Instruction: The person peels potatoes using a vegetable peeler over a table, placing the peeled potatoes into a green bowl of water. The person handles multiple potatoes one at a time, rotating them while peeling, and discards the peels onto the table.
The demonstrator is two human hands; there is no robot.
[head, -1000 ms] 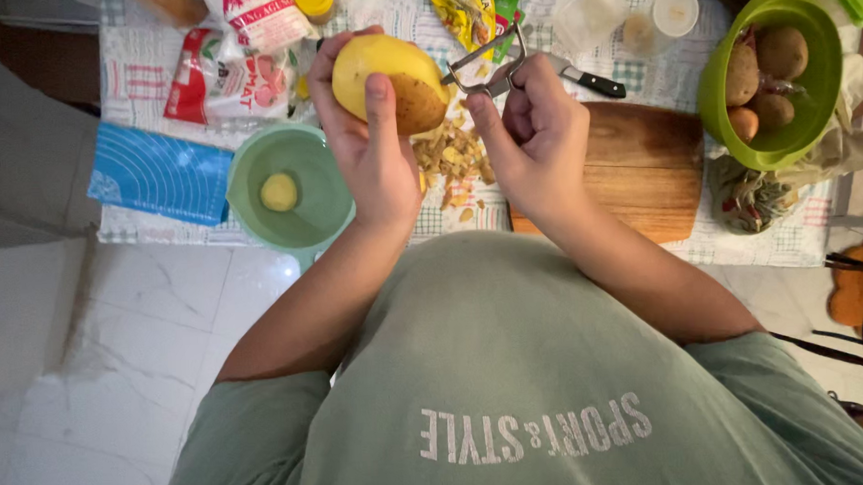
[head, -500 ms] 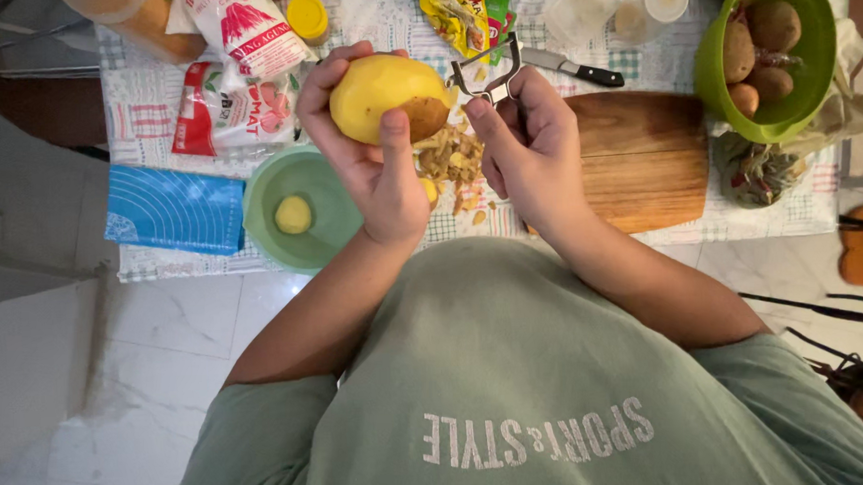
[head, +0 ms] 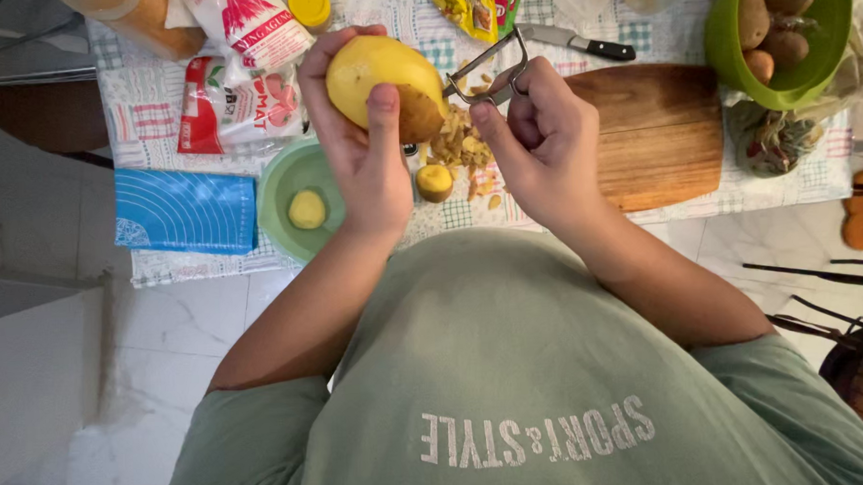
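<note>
Right now the left hand [head: 372, 168] has its grip closed around a mostly peeled yellow potato [head: 380, 82], held up above the tabletop [head: 469, 217] with its long axis running across toward the right hand [head: 543, 148], whose grip is closed on a metal peeler [head: 488, 73]. Its blade sits just beside the potato's still-brown end, so the right hand is the nearer one to that unpeeled patch. Below the two grips lie a pile of peelings [head: 457, 146], a pale green bowl [head: 281, 181] with a small peeled piece, and a wooden cutting board [head: 657, 134].
</note>
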